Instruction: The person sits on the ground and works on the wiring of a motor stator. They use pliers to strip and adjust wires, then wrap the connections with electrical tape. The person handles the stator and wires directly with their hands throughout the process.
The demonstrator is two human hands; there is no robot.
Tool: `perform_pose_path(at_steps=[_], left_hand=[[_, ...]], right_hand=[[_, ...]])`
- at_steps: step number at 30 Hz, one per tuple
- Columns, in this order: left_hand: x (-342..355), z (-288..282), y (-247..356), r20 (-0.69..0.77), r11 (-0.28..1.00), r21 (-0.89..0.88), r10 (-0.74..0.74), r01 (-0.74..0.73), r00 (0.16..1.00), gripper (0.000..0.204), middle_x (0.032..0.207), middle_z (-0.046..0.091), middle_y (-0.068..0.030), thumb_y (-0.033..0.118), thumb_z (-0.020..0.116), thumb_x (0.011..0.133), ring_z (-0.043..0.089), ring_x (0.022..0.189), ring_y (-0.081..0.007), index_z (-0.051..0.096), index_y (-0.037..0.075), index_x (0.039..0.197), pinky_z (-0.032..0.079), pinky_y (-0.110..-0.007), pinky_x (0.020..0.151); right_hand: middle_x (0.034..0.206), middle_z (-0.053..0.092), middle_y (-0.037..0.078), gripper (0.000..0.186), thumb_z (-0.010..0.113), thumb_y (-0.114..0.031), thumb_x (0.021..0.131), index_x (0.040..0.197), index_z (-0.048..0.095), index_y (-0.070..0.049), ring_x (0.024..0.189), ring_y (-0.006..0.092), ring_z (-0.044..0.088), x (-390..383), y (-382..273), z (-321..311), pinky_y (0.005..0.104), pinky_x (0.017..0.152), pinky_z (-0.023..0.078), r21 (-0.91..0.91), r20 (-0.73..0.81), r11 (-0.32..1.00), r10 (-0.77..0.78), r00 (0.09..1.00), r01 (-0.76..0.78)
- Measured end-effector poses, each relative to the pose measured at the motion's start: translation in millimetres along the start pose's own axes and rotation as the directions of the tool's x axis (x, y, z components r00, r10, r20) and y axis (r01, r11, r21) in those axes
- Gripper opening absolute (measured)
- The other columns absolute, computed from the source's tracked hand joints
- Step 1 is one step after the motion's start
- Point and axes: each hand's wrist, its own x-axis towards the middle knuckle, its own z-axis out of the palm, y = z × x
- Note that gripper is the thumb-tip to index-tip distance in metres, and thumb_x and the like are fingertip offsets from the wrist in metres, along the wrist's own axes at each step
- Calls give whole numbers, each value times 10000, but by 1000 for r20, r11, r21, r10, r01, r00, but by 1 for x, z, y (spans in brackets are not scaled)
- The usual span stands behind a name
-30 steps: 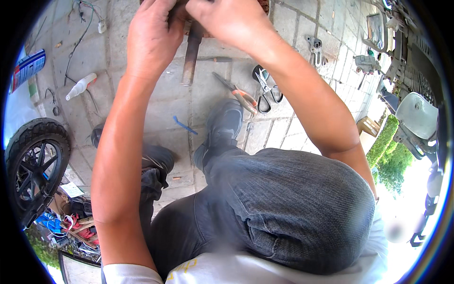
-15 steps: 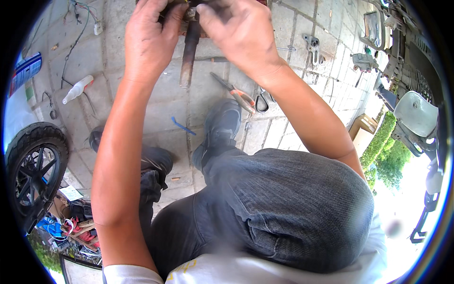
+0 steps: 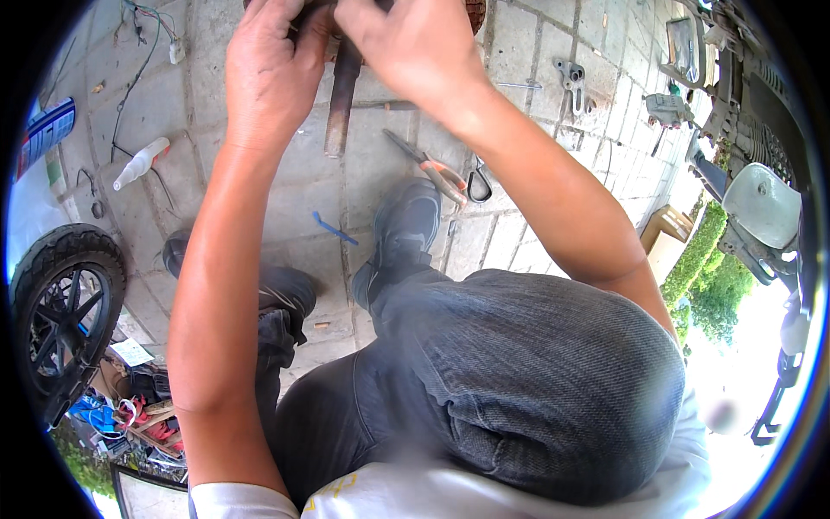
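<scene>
At the top edge, both hands meet over a dark rusty metal tube [image 3: 340, 108], which sticks down from between them. My left hand [image 3: 272, 73] curls its fingers round something at the tube's top, largely out of sight. My right hand [image 3: 415, 52] is bent over that same spot, thumb close to the left thumb, covering whatever it grips. Orange-handled shears [image 3: 445, 182] lie on the paving below, beside black-handled scissors [image 3: 480, 186] partly hidden by my right forearm. A small blue piece [image 3: 333, 229] lies near my shoe.
Paving [image 3: 147, 86] holds a white bottle [image 3: 138, 167], loose wires [image 3: 147, 26] and a metal bracket [image 3: 572, 82]. A black wheel [image 3: 65, 320] stands left above a pile of clutter [image 3: 130, 415]. Metal parts [image 3: 666, 112] and a grey seat-like object [image 3: 761, 203] line the right.
My right hand lifted and shifted right half a second ago, showing the tube's top, and has now moved back left and inward over it. My left hand stays in nearly the same place.
</scene>
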Motion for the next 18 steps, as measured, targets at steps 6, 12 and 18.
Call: perform_pose_path(at_steps=[6, 12, 18], left_hand=[[2, -1, 5, 33, 999, 32, -15, 14, 999, 167, 957, 643, -86, 44, 664, 873, 610, 850, -196, 641, 11, 1035, 490, -291, 775], [-1, 1, 4, 30, 999, -31, -39, 40, 999, 161, 959, 645, -83, 38, 658, 882, 608, 848, -183, 640, 6, 1039, 489, -282, 776], [-2, 1, -2, 28, 996, -57, -67, 69, 997, 166, 964, 647, -84, 40, 654, 884, 608, 852, -183, 639, 10, 1047, 488, -278, 782]], right_hand=[[567, 405, -28, 162, 552, -175, 878, 741, 513, -97, 417, 70, 294, 17, 0, -12, 264, 390, 206, 535, 543, 320, 578, 609, -782], [733, 585, 80, 175, 621, -77, 857, 1015, 598, -5, 685, 261, 637, -10, 14, -8, 347, 591, 511, -21, -24, 978, -208, 978, 207], [790, 583, 166, 166, 652, -119, 833, 945, 598, -8, 661, 342, 615, -1, 20, -9, 380, 616, 517, -416, 56, 668, -658, 751, 616]])
